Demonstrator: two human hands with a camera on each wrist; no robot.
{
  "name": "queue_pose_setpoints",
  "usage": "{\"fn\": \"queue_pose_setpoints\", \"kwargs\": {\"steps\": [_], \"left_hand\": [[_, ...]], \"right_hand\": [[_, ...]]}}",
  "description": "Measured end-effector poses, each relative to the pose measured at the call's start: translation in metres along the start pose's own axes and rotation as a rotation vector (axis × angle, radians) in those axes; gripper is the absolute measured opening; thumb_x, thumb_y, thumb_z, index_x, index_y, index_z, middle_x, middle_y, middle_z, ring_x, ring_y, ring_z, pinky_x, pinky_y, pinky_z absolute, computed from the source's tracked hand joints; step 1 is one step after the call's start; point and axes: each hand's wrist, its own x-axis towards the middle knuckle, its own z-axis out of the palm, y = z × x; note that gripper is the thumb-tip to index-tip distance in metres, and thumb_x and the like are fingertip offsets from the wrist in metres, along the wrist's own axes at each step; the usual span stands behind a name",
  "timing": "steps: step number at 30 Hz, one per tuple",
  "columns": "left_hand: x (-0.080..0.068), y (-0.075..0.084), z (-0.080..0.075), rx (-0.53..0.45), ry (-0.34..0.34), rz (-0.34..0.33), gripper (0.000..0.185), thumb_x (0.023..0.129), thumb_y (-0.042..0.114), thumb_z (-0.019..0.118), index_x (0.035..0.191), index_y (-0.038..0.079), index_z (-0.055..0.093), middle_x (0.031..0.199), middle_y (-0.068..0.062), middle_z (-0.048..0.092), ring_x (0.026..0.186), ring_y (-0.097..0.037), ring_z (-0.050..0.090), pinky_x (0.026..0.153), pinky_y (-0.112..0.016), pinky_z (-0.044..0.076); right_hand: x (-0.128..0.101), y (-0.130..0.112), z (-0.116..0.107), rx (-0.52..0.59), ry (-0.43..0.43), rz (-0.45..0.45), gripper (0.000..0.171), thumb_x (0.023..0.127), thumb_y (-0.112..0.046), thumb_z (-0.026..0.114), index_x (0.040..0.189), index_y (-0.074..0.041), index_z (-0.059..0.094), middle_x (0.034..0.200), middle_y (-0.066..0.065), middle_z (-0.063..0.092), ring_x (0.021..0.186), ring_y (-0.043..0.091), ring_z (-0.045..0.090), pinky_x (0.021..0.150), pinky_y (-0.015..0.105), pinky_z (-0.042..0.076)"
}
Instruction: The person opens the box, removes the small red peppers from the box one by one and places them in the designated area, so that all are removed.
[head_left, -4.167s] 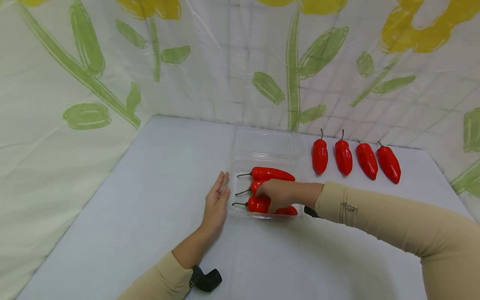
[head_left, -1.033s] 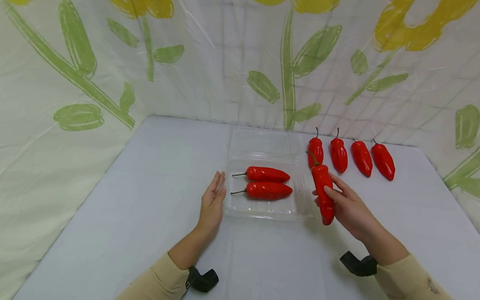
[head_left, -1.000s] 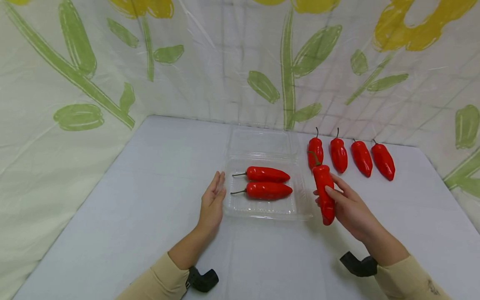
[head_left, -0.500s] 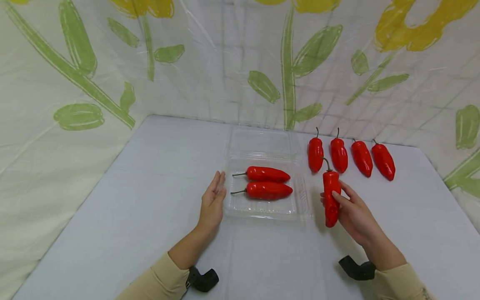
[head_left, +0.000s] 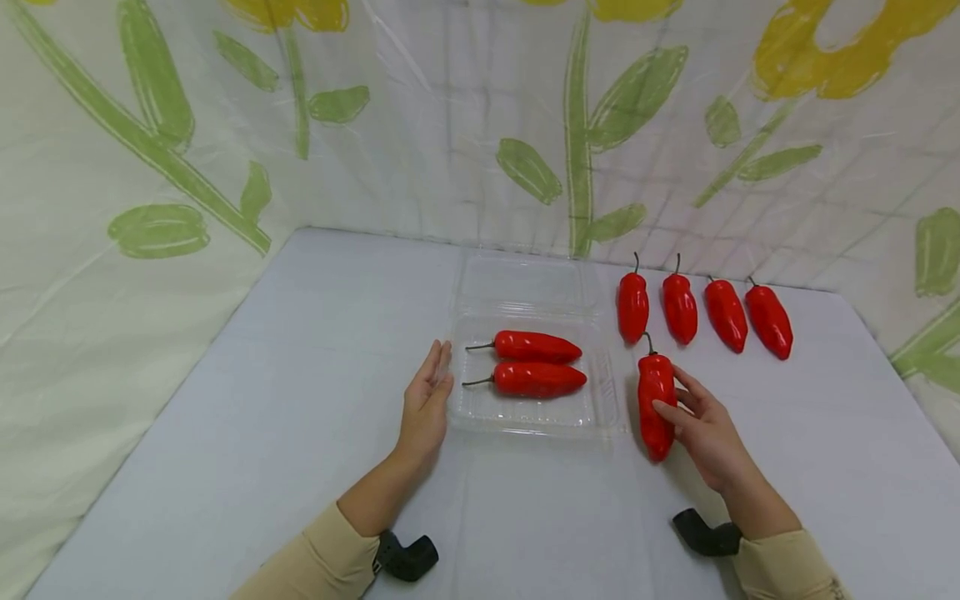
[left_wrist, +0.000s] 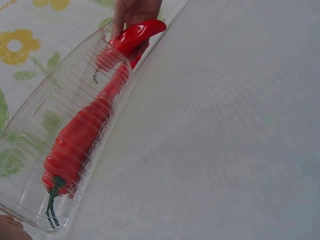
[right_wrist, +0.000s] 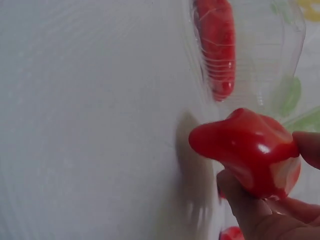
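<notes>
My right hand holds a red pepper between thumb and fingers, right of a clear plastic clamshell box. The pepper's stem points to the back; in the right wrist view its tip shows above the table with a shadow beside it. Two more red peppers lie side by side in the box, a far one and a near one, stems to the left. With fingers straight, my left hand rests against the box's left side. The box's lid lies folded back, open.
Several red peppers lie in a row at the back right of the white table, stems toward the flowered curtain. A black wrist camera sits on the left wrist, another black camera on the right.
My right hand has lifted the nearest of three peppers from the box, carried it right and turned its stem to the back. Lately it drifted slightly nearer me. The left hand stayed.
</notes>
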Motion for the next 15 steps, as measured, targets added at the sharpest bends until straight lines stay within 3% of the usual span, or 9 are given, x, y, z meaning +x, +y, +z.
{"fn": "queue_pose_setpoints", "kwargs": {"steps": [6, 15], "left_hand": [[0.0003, 0.0000, 0.0002, -0.005, -0.004, 0.007, 0.053, 0.097, 0.000, 0.033, 0.147, -0.002, 0.015, 0.154, -0.012, 0.024, 0.143, -0.021, 0.020, 0.116, -0.034, 0.016], [0.0007, 0.0013, 0.0008, -0.009, -0.004, -0.004, 0.053, 0.098, 0.000, 0.033, 0.148, -0.001, 0.015, 0.154, -0.011, 0.023, 0.143, -0.020, 0.019, 0.116, -0.034, 0.017]], "right_hand": [[-0.0019, 0.0016, -0.0002, -0.115, 0.000, -0.017, 0.079, 0.093, -0.028, 0.055, 0.151, -0.019, 0.002, 0.151, 0.022, 0.017, 0.132, 0.037, 0.028, 0.081, 0.021, 0.054], [-0.0023, 0.0020, -0.0002, -0.257, 0.024, -0.041, 0.080, 0.092, -0.025, 0.057, 0.151, -0.015, 0.003, 0.151, 0.025, 0.016, 0.133, 0.046, 0.028, 0.092, 0.041, 0.052]]}}
